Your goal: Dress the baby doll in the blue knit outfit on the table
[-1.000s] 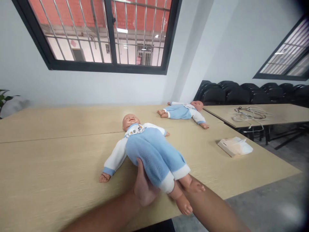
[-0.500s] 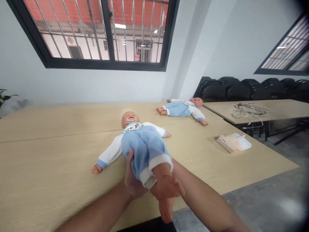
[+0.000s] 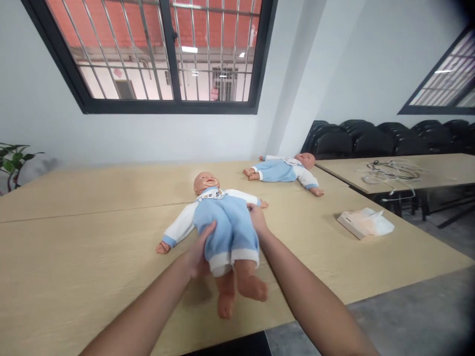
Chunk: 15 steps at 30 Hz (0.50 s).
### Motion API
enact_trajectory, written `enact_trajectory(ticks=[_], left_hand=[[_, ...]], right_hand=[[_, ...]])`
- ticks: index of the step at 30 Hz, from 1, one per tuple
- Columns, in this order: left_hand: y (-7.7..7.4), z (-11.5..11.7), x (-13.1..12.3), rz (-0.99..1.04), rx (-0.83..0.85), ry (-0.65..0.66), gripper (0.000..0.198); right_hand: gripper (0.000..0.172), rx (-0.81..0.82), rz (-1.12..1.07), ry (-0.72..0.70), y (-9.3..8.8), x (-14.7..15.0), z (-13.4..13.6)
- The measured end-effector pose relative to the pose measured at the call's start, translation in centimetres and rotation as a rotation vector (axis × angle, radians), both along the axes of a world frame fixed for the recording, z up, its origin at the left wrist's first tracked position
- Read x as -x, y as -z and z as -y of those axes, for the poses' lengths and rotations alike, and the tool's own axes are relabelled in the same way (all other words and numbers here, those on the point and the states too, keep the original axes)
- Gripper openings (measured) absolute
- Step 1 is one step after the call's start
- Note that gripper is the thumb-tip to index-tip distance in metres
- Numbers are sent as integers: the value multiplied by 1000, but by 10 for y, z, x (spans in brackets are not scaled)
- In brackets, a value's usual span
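A baby doll (image 3: 222, 222) in a blue and white romper lies on its back on the wooden table (image 3: 92, 257), head away from me, bare legs pointing at me. My left hand (image 3: 199, 247) clasps the doll's left side at the hip, thumb on the blue fabric. My right hand (image 3: 256, 217) grips the other side of its body near the waist, fingers partly hidden behind the fabric.
A second doll (image 3: 285, 170) in the same outfit lies farther back on the table. A tissue pack (image 3: 365, 222) rests to the right. Another table (image 3: 426, 170) with tangled cables (image 3: 389, 170) and black chairs (image 3: 371, 141) stand at the right. A plant (image 3: 13, 160) is far left.
The doll's raised legs have come down toward the table. Both my hands have slid up from under its legs to its sides.
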<state>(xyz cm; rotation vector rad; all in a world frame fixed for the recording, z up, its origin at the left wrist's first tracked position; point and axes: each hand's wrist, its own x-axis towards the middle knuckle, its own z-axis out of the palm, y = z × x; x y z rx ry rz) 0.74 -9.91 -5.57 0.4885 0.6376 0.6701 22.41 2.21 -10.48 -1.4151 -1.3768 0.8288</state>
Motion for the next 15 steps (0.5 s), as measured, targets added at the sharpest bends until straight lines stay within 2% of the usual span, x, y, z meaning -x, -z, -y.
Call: enact_trajectory(ticks=[3,6,9,15], left_hand=[[4,-17,29,-71,-50,31,75],[12,-30,64,-168,-119,45,72],[16,-38,102,-325,-149,43,70],[-2,-44,175,-639,-112,-98,78]], right_hand=[[13,55,40,37,1,-2,-2],[18,71,83,-13,-3,-1,1],[17,12,140,-69,-11,1,7],[16,-131,215,-125,-30,1,16]])
